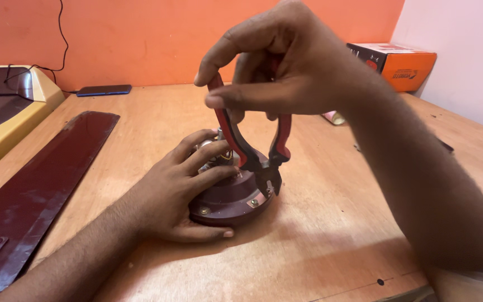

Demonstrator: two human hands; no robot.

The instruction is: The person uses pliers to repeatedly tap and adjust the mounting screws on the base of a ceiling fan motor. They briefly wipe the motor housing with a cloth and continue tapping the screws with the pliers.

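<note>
A round maroon fan motor housing [236, 204] lies on the wooden table [331, 235]. My left hand [183, 190] rests over its left side, fingers spread across the top near the metal shaft and wires, thumb along its front rim. My right hand [286, 72] hovers above it and grips the red-and-black handles of a pair of pliers [252, 151]. The pliers point straight down, their jaws touching the housing's right rim beside a brass screw [254, 202].
A long maroon fan blade [34, 190] lies at the left. A beige appliance [12, 106] sits at the far left, a dark phone [103, 90] by the orange wall, and an orange-and-black box [398, 64] at the back right.
</note>
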